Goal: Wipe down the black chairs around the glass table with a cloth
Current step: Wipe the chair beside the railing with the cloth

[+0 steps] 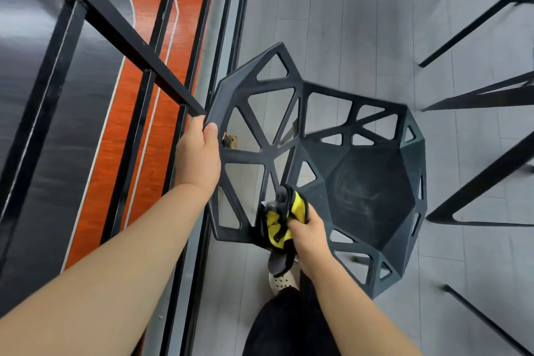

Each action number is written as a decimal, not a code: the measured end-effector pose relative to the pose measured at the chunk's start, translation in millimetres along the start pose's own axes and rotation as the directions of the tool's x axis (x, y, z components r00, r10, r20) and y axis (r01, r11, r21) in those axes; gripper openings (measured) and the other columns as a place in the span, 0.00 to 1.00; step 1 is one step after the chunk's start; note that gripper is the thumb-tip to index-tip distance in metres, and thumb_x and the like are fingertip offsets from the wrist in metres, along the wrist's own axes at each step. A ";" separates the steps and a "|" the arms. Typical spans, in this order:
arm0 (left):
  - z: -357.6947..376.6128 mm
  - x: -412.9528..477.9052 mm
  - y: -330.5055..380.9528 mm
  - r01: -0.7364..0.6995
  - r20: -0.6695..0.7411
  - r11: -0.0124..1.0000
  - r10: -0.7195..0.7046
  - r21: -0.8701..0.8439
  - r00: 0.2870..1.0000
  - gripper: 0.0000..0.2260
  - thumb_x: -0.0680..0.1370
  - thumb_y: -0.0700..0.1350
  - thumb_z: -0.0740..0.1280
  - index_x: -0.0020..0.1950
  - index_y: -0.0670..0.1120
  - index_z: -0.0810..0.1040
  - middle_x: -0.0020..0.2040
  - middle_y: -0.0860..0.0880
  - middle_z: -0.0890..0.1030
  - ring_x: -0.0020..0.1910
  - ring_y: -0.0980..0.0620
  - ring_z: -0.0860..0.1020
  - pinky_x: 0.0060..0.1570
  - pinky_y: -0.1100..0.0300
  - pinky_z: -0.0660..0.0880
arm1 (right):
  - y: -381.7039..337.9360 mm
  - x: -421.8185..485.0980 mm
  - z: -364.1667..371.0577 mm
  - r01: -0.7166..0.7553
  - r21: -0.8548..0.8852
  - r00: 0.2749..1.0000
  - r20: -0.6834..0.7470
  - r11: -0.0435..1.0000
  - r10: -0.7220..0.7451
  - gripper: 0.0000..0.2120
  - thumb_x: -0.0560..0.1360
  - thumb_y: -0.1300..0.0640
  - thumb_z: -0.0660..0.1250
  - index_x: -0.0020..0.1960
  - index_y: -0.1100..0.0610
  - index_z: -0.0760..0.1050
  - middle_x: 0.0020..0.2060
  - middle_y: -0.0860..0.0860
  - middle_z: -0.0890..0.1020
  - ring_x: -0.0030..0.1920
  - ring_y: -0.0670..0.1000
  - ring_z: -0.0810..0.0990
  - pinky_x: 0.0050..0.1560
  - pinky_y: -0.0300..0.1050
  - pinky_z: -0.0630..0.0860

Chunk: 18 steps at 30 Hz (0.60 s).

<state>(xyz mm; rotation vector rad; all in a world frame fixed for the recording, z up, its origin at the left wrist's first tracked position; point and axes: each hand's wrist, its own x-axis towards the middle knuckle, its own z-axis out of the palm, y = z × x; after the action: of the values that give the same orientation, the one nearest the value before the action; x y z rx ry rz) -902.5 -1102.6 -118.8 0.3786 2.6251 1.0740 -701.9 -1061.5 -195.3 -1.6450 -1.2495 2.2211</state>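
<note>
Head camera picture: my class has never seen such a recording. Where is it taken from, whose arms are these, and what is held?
There is no machine here. The single picture comes from a camera worn on a person's head, looking down, so both arms are that person's own. The left hand grips the top edge of the black chair at its backrest. The right hand holds a yellow and grey cloth against the lower backrest, near the seat. The chair stands on a grey floor beside a black railing; more black legs show at the right.
</note>
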 end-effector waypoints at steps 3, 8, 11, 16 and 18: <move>0.2 -5.6 6.5 -0.019 -0.056 0.991 0.027 0.130 0.998 0.16 0.81 0.47 0.55 0.68 0.46 0.69 0.62 0.45 0.74 0.59 0.45 0.72 0.56 0.51 0.70 | -35.2 -2.1 -14.6 -0.040 0.227 0.992 0.124 0.973 0.012 0.13 0.73 0.72 0.65 0.54 0.60 0.78 0.43 0.57 0.84 0.43 0.56 0.84 0.43 0.49 0.81; -2.2 -26.7 21.5 -0.620 0.165 0.635 0.625 0.461 0.763 0.22 0.73 0.40 0.67 0.67 0.42 0.71 0.68 0.43 0.71 0.71 0.45 0.60 0.71 0.50 0.55 | -75.4 -13.7 -22.7 -0.027 0.326 0.955 0.287 0.945 -0.072 0.15 0.69 0.69 0.69 0.55 0.63 0.78 0.47 0.62 0.84 0.48 0.61 0.83 0.47 0.54 0.80; -1.7 -39.2 35.0 -0.469 0.597 0.876 0.318 0.113 0.737 0.20 0.75 0.45 0.67 0.67 0.51 0.71 0.70 0.52 0.69 0.71 0.58 0.61 0.71 0.58 0.55 | -92.5 -23.3 -29.5 0.028 0.376 0.894 0.405 0.926 -0.192 0.18 0.65 0.64 0.74 0.55 0.65 0.78 0.46 0.62 0.83 0.47 0.59 0.83 0.43 0.52 0.80; -17.9 -44.0 46.0 0.135 0.911 0.991 -0.037 -0.021 0.412 0.27 0.66 0.48 0.68 0.66 0.56 0.69 0.59 0.55 0.76 0.58 0.59 0.74 0.56 0.63 0.70 | -99.5 -30.3 -36.9 -0.028 0.501 0.833 0.490 0.865 -0.257 0.29 0.53 0.53 0.83 0.50 0.63 0.83 0.48 0.62 0.83 0.49 0.60 0.83 0.47 0.53 0.80; -22.3 -47.6 48.6 0.105 0.922 0.994 -0.051 0.012 0.383 0.25 0.68 0.48 0.72 0.64 0.54 0.70 0.54 0.53 0.79 0.52 0.56 0.78 0.48 0.65 0.72 | -95.8 -32.0 -38.8 -0.091 0.567 0.857 0.463 0.819 -0.226 0.29 0.46 0.53 0.84 0.45 0.63 0.84 0.45 0.61 0.84 0.46 0.59 0.84 0.44 0.52 0.81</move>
<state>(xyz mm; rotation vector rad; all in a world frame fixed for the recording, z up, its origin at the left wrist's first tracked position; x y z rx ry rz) -859.7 -1099.6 -61.5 0.6122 1.5401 0.5748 -691.5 -994.4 -111.0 -0.7888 -0.5596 2.7144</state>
